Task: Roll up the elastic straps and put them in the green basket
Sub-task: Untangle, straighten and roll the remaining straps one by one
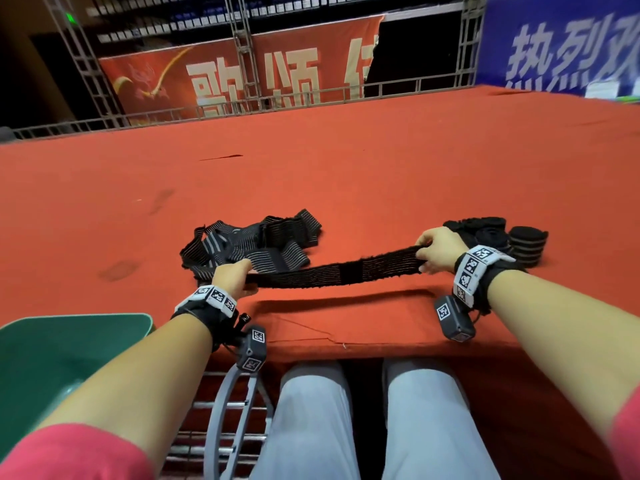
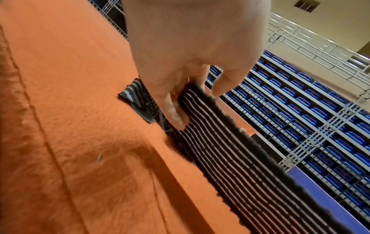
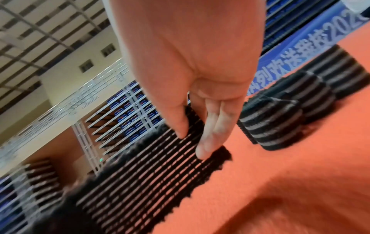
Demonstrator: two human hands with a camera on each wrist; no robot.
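Red carpeted table (image 1: 346,174). Green basket (image 1: 52,358): at table's near-left edge. Elastic strap (image 1: 332,271): stretched above table; left hand (image 1: 232,274) and right hand (image 1: 437,249) each pinch one end. Loose straps (image 1: 249,242), rolled straps (image 1: 528,242): on table.

Loose elastic straps (image 1: 254,242) are lying piled beyond the left hand (image 1: 232,277); rolled straps (image 1: 528,244) are crowding behind the right hand (image 1: 437,250). Bare red table cloth (image 1: 346,181) is lying open farther out.

Left hand (image 1: 232,276) and right hand (image 1: 437,250) pinching, spread apart.
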